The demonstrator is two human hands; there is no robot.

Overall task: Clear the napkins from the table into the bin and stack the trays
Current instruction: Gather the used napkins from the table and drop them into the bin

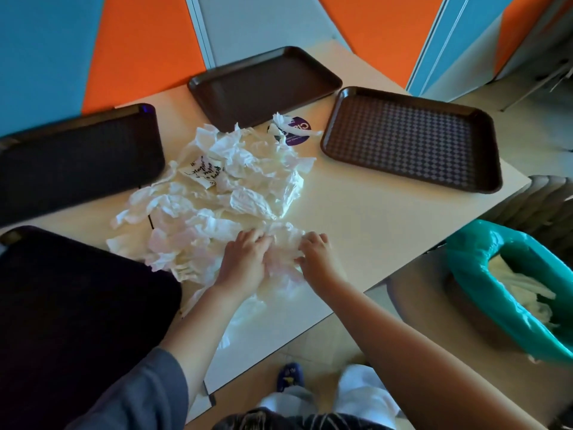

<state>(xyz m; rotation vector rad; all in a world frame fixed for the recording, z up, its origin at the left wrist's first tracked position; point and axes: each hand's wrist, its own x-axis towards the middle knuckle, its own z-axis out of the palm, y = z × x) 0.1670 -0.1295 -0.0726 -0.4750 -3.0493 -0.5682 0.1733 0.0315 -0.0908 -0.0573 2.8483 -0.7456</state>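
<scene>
Head view: looking down on a cream table [356, 206] with napkins heaped in the middle and four dark trays around them.
Napkins: a loose pile of crumpled white napkins [229, 184] spreads from the table's centre toward the near edge; one sheet in it carries dark handwritten-style print, too small to read.
Left hand: the left hand [245, 259] lies palm-down on the near end of the pile, fingers curled into the paper — bunching it, not lifting it.
Right hand: the right hand [316, 249] sits just beside the left, fingers bent over the same clump of napkins and pressing it toward the other hand.
Trays: a near-left tray [71, 308] at the table's near corner; a far-left tray [77, 159] beyond it; a back tray [263, 85] at the far edge; a right tray [412, 138] with a checkered surface. All four lie flat and apart from each other — none stacked.
Sticker: a round purple sticker [299, 138] on the table between the back and right trays, partly under a stray napkin scrap.
Bin: a bin with a teal liner [483, 274] stands off the table's right side, white napkins already inside.
</scene>
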